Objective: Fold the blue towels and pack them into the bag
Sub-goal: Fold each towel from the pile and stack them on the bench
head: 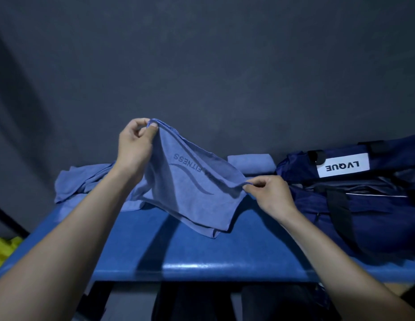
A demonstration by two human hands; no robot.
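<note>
Left hand: the left hand [134, 144], left of centre in the frame, is raised above the bench; thumb and fingers are curled in and pinch one upper corner of the held towel [192, 193].
Right hand: the right hand [269, 193], right of centre and lower than the left, pinches the opposite corner of the same towel between thumb and fingertips, the other fingers curled.
Held towel: blue, doubled over, stretched on a slant between both hands; its lower edge rests on the blue bench [201, 258] at centre frame. The word "FITNESS" and a wave mark show upside down on it.
Loose towels: a rumpled blue heap [86, 181] lies on the bench at centre left, behind the left forearm.
Folded towel: a neat blue bundle [250, 162] sits at the back of the bench, just beside the bag.
Bag: a dark navy bag [354, 209] with black straps and a white "LVQUE" label lies on the bench at the right edge.
Lower left: something yellow [5, 249] shows below the bench.
</note>
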